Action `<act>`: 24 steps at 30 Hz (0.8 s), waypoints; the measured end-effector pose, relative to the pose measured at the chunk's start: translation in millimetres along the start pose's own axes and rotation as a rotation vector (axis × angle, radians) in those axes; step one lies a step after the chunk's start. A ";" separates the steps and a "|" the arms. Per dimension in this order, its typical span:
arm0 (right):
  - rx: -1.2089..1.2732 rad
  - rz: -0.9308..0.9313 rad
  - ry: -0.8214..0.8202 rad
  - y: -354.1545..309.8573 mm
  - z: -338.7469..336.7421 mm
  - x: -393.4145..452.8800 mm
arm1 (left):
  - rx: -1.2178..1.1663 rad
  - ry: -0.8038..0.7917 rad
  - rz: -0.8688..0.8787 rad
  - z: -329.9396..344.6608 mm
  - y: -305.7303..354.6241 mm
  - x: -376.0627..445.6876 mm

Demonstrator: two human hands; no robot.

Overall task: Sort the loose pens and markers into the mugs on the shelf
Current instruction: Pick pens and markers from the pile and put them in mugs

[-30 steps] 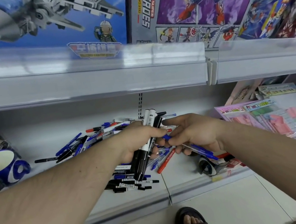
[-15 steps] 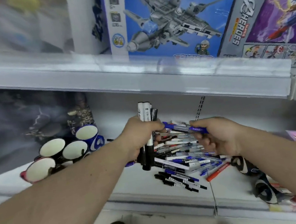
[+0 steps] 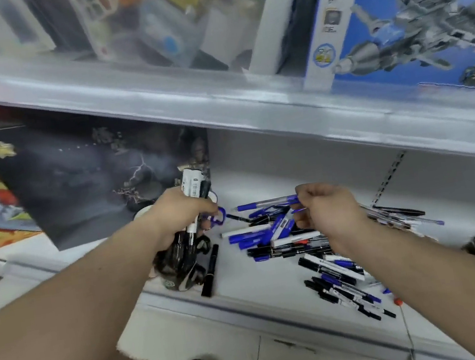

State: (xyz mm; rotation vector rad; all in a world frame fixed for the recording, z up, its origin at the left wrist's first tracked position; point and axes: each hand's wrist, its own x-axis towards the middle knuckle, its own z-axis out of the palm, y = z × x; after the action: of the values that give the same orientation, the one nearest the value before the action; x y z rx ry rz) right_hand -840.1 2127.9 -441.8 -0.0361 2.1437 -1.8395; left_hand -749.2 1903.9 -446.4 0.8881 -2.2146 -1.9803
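Head view: my left hand (image 3: 180, 217) grips upright markers (image 3: 191, 184) at centre frame. My right hand (image 3: 325, 209) pinches a blue pen (image 3: 265, 204) above the loose pile (image 3: 285, 234).

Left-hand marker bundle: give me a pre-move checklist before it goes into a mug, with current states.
1. Left hand grips the marker bundle firmly: ok.
2. Bundle upright, tips down: ok.
3. Bundle over the mugs: ok.
4. Target mug opening free: cannot tell, the hand and forearm hide it.
5. Right hand pinches the blue pen, clear of the left: ok.
6. Loose black marker lies beside the mugs, unsorted: not ok.
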 end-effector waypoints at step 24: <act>-1.028 -0.202 -0.345 107.4 306.4 83.5 | -0.646 0.043 -0.353 -152.5 -91.8 11.8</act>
State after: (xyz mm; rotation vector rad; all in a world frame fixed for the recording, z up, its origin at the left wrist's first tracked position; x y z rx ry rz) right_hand -822.3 1833.9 -601.9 -0.7455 2.6014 -0.5478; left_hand -663.8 1759.7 -507.1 1.2374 -1.2900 -2.5486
